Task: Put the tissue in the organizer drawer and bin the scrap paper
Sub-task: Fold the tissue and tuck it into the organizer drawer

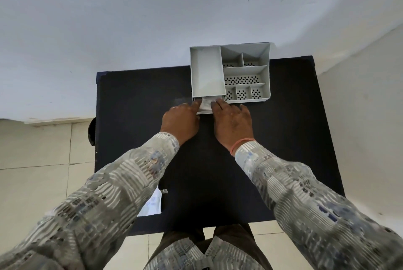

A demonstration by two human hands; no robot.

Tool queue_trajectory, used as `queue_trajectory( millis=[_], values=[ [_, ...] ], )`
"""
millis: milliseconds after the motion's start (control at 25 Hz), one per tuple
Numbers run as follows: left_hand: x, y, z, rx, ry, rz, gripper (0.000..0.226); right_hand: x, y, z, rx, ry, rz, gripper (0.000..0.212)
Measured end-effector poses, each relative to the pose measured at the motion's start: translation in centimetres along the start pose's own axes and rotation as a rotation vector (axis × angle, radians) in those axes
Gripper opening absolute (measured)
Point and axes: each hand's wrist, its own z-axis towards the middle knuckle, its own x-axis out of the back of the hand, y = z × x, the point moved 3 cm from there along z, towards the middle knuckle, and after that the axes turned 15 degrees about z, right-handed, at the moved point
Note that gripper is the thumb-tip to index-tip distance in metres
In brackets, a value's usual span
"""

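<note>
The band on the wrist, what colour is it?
Orange-pink. The band circles the right hand's wrist, seen in the head view.

A dark table [283, 138] stands against a pale wall [130, 18]. Beige floor tiles [32, 182] lie to its left. A small dark round object [92, 131] shows at the table's left edge.

Long grey-white patterned sleeves [122, 182], matching shirt front, dark trousers, orange wristband [241, 143]
</note>
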Motion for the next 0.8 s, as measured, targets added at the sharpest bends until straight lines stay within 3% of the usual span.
queue_trajectory(
  millis=[80, 200, 320, 440, 520, 640, 800],
  values=[
    [0.6, -0.1, -1.5, -0.012, 0.106, -0.018, 0.051, 0.4, -0.4, -1.4, 0.030, 0.058, 0.004, 0.035],
    [0.7, 0.6, -2.5, -0.103, 0.039, -0.021, 0.041, 0.4, -0.8, -1.5, -0.032, -0.094, 0.041, 0.020],
    [0.9, 0.8, -1.2, -0.105, -0.055, -0.026, 0.044, 0.5, -0.6, 0.1, -0.103, -0.163, 0.076, 0.039],
    [1.1, 0.5, 0.0, -0.074, -0.134, -0.043, 0.068, 0.9, -0.6, 1.3, -0.201, -0.243, 0.118, 0.072],
    [0.8, 0.0, 0.3, -0.071, -0.171, -0.087, 0.077, 1.0, -0.6, 1.4, -0.254, -0.316, 0.136, 0.083],
    [0.0, -1.5, -1.5, -0.038, -0.154, -0.182, 0.078, 0.8, -1.2, 0.2, -0.264, -0.354, 0.159, 0.084],
    [-2.6, -6.3, -7.6, 0.194, -0.164, -0.380, 0.075, -0.4, -4.7, -2.4, -0.164, -0.288, 0.213, 0.061]
  ],
)
